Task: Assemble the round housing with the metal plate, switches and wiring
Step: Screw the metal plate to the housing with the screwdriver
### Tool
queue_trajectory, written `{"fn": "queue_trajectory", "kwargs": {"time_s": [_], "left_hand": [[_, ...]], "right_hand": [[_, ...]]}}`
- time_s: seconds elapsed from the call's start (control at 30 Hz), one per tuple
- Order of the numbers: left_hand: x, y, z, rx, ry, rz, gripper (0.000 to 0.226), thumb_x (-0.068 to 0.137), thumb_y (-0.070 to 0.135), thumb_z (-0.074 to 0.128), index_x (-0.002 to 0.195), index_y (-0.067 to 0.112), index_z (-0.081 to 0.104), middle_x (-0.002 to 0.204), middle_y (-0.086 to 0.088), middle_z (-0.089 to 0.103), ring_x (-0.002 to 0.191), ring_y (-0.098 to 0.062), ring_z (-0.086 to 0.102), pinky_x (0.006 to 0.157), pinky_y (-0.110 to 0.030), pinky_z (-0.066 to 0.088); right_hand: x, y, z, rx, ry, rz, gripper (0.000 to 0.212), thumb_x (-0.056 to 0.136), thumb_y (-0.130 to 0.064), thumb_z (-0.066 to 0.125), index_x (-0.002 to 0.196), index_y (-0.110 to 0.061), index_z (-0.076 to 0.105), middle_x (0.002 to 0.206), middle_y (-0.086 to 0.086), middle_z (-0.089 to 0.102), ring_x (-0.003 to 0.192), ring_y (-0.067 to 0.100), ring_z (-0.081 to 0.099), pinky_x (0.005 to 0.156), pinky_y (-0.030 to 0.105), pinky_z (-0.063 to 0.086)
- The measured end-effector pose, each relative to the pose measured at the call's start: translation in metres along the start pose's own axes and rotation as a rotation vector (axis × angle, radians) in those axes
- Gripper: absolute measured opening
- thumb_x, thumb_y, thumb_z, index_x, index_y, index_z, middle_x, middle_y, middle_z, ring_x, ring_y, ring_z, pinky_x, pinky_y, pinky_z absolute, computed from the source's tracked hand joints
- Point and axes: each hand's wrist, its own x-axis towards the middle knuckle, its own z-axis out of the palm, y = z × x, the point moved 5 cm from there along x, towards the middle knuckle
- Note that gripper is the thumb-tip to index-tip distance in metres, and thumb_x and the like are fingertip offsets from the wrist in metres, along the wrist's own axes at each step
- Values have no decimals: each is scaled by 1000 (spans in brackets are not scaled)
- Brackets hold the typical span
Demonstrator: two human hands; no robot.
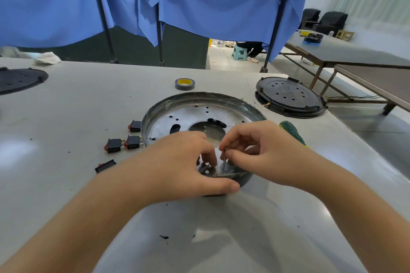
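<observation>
On the pale grey worktable [66, 104], the left hand [184, 162] grips the near rim of the round silver metal housing [199, 104] while the right hand [250, 148] pinches a thin upright screw [224, 159], which could tip or drop if it misses its hole.

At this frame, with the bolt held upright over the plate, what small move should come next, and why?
Probably lower the bolt straight down and seat it in its hole. The right hand pinches its head, its tip sits at a washer on the metal plate, and the left hand holds the plate's near rim. Whether the tip has entered the hole cannot be seen.
</observation>
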Motion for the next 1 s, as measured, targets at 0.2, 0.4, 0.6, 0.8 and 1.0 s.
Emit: {"fn": "queue_trajectory", "kwargs": {"time_s": [0.2, 0.4, 0.6, 0.8, 1.0], "left_hand": [[17, -10, -23, -42, -461, -127, 28, 71, 66, 66, 93, 48, 66, 88, 25, 67, 72, 11, 61, 70, -18, 50], [54, -14, -21, -17, -577, -85, 12, 75, 42, 77, 81, 33, 71, 76, 17, 71, 68, 2, 64, 68, -21, 50], [77, -18, -3, -53, -672, -138, 29, 64, 44, 85, 85, 27, 72, 63, 7, 67, 61, -8, 66, 50, -17, 45], [80, -17, 7, -36, -679, -158, 37, 65, 50, 82, 89, 25, 69, 81, -1, 73, 72, -17, 70, 62, -25, 52], [80, -16, 12, -66, -681, -198, 39, 63, 45, 85, 90, 21, 70, 84, -6, 73, 60, -16, 66, 51, -20, 49]], "right_hand": [[21, -5, 1, -12, -245, 62, 13, 83, -12, 68, 88, -23, 70, 74, -10, 73, 71, 6, 71, 71, 26, 59], [40, -10, -2, -76, -416, 60, 9, 80, -18, 74, 82, -26, 71, 72, -9, 73, 68, 7, 70, 73, 29, 59], [50, -4, -6, -58, -553, 94, 8, 78, -24, 77, 81, -25, 70, 73, -5, 73, 68, 11, 70, 72, 29, 58], [49, 2, -9, 49, -618, 146, 8, 79, -23, 78, 82, -21, 71, 76, 1, 74, 73, 13, 71, 65, 12, 50], [45, 6, -4, -14, -659, 184, 9, 79, -25, 77, 81, -22, 69, 75, -4, 74, 72, 8, 70, 66, 13, 51]]}}
